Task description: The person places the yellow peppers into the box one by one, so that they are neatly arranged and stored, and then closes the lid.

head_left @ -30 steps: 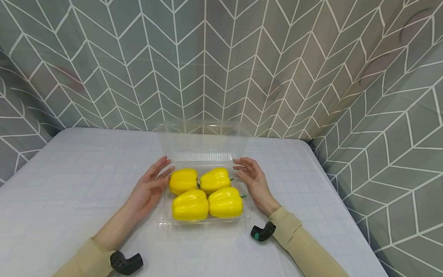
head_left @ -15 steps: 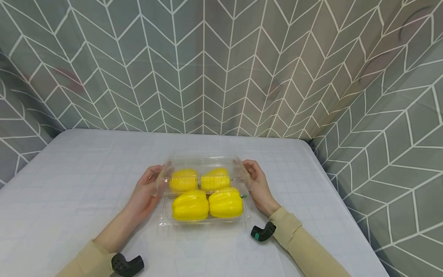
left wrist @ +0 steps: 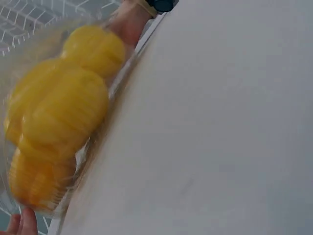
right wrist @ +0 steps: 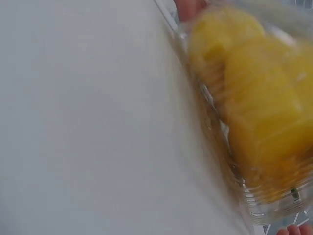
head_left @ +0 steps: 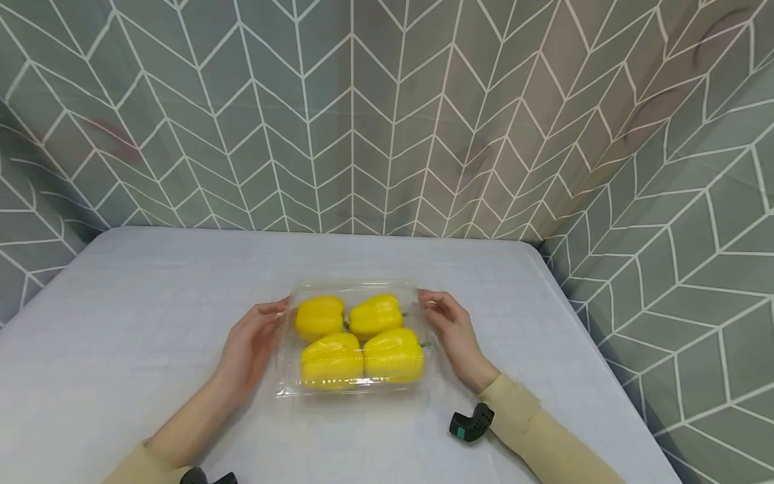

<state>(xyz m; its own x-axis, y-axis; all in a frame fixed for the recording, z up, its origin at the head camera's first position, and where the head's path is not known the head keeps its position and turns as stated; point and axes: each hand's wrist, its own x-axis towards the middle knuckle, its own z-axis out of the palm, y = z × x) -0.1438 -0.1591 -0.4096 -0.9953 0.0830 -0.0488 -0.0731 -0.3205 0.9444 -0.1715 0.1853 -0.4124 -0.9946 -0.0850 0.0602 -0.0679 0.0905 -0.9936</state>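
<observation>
Several yellow bell peppers (head_left: 332, 359) lie in two rows in a clear plastic clamshell container (head_left: 290, 388) at the middle of the table. Its transparent lid (head_left: 363, 288) is folded down over them; whether the front edges meet, I cannot tell. At the container's left side is my left hand (head_left: 244, 346), its fingers reaching to the back left corner. My right hand (head_left: 456, 333) lies along the opposite side, fingertips near the back right corner. Fingertips (left wrist: 27, 223) show at the container's end in the left wrist view. Both wrist views are blurred.
A white cloth (head_left: 151, 289) covers the table. Behind it and to the sides hangs a grey curtain (head_left: 375, 121) with white chevron lines. Black wrist devices (head_left: 471, 423) sit at the beige sleeves (head_left: 532, 430).
The lid has swung from standing upright at the back, forward and down over the peppers. Both hands followed it at the sides, then drew slightly toward the near edge.
</observation>
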